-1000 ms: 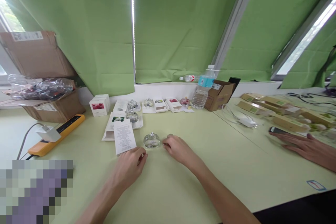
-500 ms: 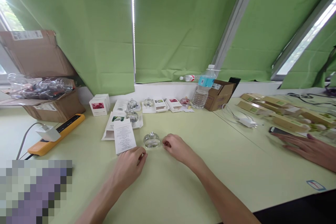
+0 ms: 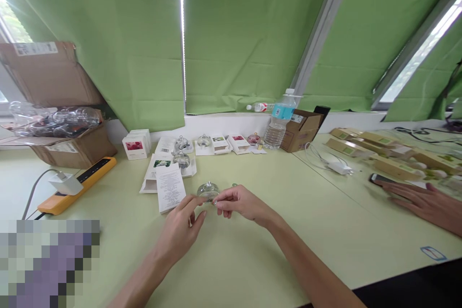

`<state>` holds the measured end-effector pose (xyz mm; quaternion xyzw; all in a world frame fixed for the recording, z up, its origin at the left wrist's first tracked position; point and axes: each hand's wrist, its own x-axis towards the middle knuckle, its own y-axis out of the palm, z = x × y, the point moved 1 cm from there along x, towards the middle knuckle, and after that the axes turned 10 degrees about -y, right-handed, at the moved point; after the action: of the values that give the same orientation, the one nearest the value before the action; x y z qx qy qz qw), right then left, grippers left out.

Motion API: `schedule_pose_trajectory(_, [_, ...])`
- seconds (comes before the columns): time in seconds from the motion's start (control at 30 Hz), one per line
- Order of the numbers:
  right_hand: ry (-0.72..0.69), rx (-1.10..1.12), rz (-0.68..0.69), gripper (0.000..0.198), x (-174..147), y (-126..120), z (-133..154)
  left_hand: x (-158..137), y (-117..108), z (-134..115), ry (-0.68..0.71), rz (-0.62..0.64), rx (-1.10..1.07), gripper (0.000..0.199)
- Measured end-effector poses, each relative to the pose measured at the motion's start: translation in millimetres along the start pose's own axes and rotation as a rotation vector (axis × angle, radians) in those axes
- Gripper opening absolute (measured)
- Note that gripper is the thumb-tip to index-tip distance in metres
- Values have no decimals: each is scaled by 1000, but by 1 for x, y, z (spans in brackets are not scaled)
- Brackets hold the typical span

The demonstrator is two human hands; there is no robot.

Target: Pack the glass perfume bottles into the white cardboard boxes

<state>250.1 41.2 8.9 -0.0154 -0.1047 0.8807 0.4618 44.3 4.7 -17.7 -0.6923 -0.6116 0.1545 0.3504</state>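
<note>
A squat, clear glass bottle (image 3: 208,188) stands upright on the table between my hands, its lower front partly covered by fingers. My left hand (image 3: 182,219) is open at its front left, index finger stretched to the glass and thumb apart. Whether that finger touches it I cannot tell. My right hand (image 3: 240,204) is pinched in front of the bottle's right side. Something tiny and shiny shows at its fingertips, too small to name. A small roundish piece (image 3: 234,185) peeks out behind the right hand. Beside my left hand a white printed carton (image 3: 171,187) leans on other packaging.
Several similar bottles and opened white cartons (image 3: 220,144) line the back. A large water bottle (image 3: 277,125) and cardboard box (image 3: 301,130) stand right of them. An orange power strip (image 3: 77,185) lies left. At right, another person's hand (image 3: 426,204) rests over a phone (image 3: 378,179).
My right hand has moved left and in front of the bottle, its fingertips now pinched there. My left hand's fingers have stretched out to the bottle's front. The bottle stays in place.
</note>
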Motion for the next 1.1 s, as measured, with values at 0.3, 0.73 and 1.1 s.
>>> schedule_pose_trajectory(0.3, [14,73,-5,34,5,16,-3,-1,5,4,141,-132,99,23])
schedule_pose_trajectory(0.73, [25,116,-50,29,4,23,1,-1,2,3,168,-97,99,28])
schedule_pose_trajectory(1.1, [-73,-15,-408,25,5,14,5,-1,4,-3,-34,-114,-123,39])
